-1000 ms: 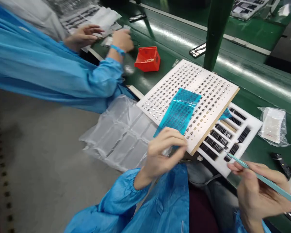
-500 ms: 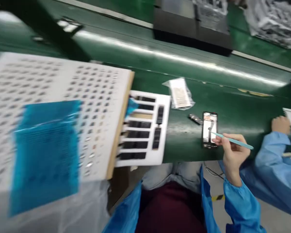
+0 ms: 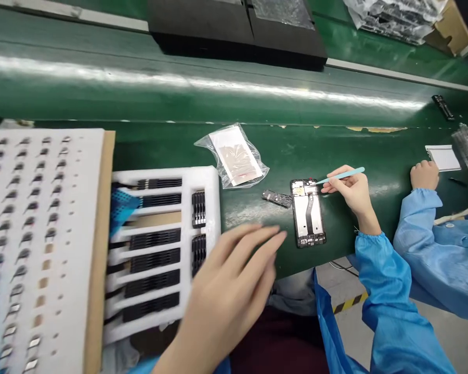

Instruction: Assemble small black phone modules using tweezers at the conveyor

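An opened phone (image 3: 301, 213) lies on the green bench, its inside facing up and a dark flex cable running down its middle. My right hand (image 3: 349, 189) pinches light-blue tweezers (image 3: 345, 175), whose tip is at the phone's upper part. A small black phone part (image 3: 276, 198) rests just left of the phone. My left hand (image 3: 234, 280) is in front of the white foam tray (image 3: 210, 179), fingers stretched towards the phone and slightly blurred. It holds nothing that I can see and hides part of the tray's edge.
The foam tray holds dark strips in its slots. A white sheet with rows of small parts (image 3: 74, 208) stands at the left. Behind the phone lies a clear bag with a card (image 3: 236, 156). A co-worker's hand (image 3: 425, 175) rests at the right, near a white panel (image 3: 444, 157).
My left hand has come into view, reaching across in front of the tray. The tweezers' tip has moved from the phone's middle to its upper part. The view has swung right.
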A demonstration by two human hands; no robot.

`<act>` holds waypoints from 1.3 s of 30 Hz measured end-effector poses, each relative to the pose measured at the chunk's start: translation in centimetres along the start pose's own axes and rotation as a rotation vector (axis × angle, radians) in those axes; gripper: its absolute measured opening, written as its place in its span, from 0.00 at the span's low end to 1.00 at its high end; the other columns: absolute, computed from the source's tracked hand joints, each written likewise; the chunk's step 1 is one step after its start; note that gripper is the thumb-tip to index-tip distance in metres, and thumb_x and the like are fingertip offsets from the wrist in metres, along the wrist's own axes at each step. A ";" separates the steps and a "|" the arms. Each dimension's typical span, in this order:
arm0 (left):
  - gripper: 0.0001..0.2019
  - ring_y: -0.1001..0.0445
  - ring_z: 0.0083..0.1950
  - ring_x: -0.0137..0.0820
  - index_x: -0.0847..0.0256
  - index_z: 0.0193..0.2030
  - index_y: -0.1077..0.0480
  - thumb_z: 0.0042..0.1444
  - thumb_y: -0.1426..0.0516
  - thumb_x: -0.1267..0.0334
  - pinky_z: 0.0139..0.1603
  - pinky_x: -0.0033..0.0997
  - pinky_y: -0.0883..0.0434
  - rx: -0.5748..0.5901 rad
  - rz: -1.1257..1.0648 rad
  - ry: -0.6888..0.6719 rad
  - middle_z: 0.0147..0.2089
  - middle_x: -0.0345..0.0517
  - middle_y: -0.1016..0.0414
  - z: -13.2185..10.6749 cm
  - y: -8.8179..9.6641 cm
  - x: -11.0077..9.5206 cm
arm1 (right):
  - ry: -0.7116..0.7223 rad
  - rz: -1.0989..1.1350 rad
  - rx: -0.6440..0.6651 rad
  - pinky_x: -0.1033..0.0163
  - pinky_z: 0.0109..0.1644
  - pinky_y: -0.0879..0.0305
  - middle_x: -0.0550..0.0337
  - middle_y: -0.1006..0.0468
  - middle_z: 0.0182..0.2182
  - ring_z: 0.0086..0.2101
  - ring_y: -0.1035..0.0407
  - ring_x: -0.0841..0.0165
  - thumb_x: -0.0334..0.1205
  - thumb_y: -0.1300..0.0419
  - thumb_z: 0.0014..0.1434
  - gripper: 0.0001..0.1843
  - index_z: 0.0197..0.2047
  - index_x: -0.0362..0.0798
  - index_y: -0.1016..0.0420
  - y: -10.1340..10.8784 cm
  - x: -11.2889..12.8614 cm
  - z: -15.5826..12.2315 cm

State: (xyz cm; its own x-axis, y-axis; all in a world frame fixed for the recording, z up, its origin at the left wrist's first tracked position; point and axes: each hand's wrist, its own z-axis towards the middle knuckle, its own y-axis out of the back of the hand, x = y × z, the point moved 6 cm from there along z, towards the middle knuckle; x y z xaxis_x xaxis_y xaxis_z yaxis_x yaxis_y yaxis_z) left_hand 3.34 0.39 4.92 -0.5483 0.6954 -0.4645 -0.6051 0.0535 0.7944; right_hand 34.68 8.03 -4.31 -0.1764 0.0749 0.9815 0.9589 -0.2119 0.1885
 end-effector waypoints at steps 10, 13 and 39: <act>0.22 0.22 0.58 0.52 0.67 0.70 0.26 0.74 0.50 0.75 0.54 0.51 0.21 0.257 0.237 0.032 0.65 0.60 0.19 9.1 -11.8 4.2 | -0.058 0.066 0.098 0.63 0.37 0.17 0.56 0.12 0.29 0.32 0.13 0.62 0.56 0.19 0.54 0.22 0.39 0.48 0.17 -0.8 -0.9 1.9; 0.23 0.22 0.57 0.53 0.66 0.72 0.27 0.74 0.49 0.74 0.51 0.51 0.22 0.287 0.273 0.015 0.64 0.61 0.20 9.1 -11.7 4.0 | -0.069 0.074 0.090 0.63 0.37 0.17 0.57 0.12 0.29 0.32 0.13 0.62 0.55 0.19 0.54 0.22 0.39 0.48 0.18 -0.9 -1.1 1.9; 0.22 0.24 0.68 0.54 0.67 0.63 0.21 0.79 0.55 0.68 0.67 0.57 0.24 0.242 0.353 0.119 0.67 0.61 0.19 7.1 -1.5 9.6 | 0.077 0.165 0.103 0.59 0.37 0.12 0.51 0.09 0.38 0.42 0.10 0.54 0.60 0.22 0.61 0.23 0.47 0.49 0.12 -6.7 5.5 0.3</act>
State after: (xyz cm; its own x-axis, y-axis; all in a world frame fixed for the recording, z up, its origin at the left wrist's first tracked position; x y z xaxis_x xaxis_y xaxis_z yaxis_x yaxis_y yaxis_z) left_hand 3.09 12.05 2.04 -0.7683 0.6147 -0.1786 -0.2240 0.0032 0.9746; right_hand 27.37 10.17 -0.17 -0.0277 -0.0284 0.9992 0.9931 -0.1145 0.0243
